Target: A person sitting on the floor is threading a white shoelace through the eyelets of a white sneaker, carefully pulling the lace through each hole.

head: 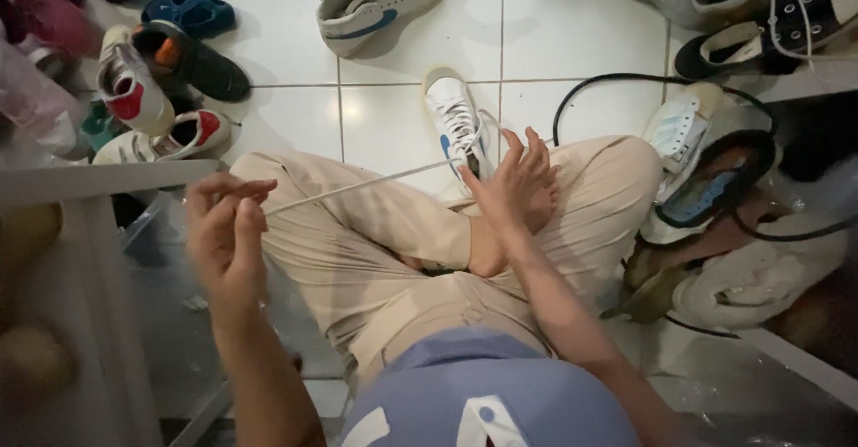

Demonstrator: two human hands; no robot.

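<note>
I sit cross-legged on a white tiled floor in beige trousers. A white sneaker with a blue mark point(454, 118) lies just past my knees. A white shoelace point(357, 186) runs taut from it toward the left. My left hand point(225, 232) pinches the lace's free end above my left knee. My right hand point(514, 179) rests near the sneaker's heel, by my bare foot, fingers spread and touching the lace where it leaves the shoe.
Shoes ring me: a white high-top with blue mark point(375, 4) ahead, red-and-white sneakers point(134, 85) and a dark shoe point(192, 58) at left, several shoes and insoles point(706, 188) at right. A black cable point(617, 80) loops across the tiles. A white shelf edge point(80, 179) stands at left.
</note>
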